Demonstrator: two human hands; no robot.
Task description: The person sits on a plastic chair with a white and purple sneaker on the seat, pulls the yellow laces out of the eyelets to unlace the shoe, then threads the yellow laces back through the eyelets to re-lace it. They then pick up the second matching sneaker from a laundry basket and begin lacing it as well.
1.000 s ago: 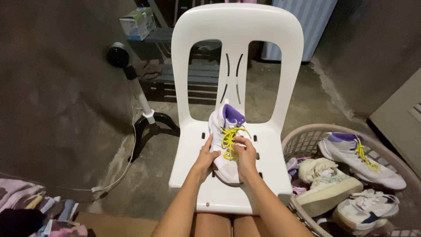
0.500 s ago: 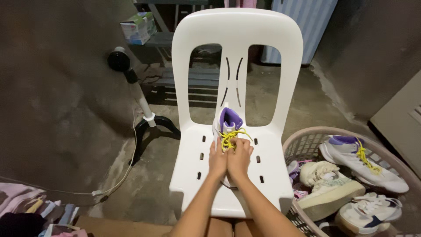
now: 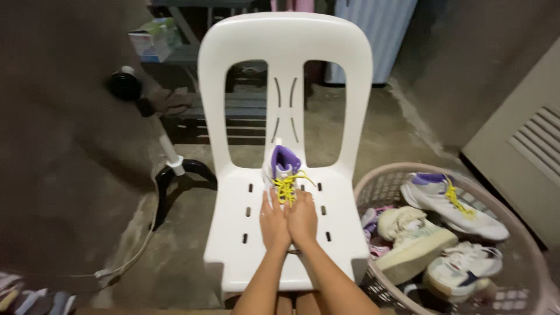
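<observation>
A white sneaker (image 3: 281, 166) with a purple collar and yellow laces stands on the seat of a white plastic chair (image 3: 245, 245), heel toward the chair back. My left hand (image 3: 273, 220) and my right hand (image 3: 303, 220) lie side by side over the toe and front of the shoe, pressed together, fingertips at the yellow laces. Most of the shoe's front is hidden under both hands.
A round pink laundry basket (image 3: 382, 182) at the right holds a matching white and purple sneaker (image 3: 449, 204), a cream shoe (image 3: 415, 240) and a white shoe (image 3: 464, 268). A black fan stand (image 3: 175, 169) and cable lie left of the chair. A louvred panel (image 3: 525, 140) stands at the far right.
My hands moved from the shoe's sides and laces to lie together over its front. The view has shifted, so chair and basket sit further left in the frame.
</observation>
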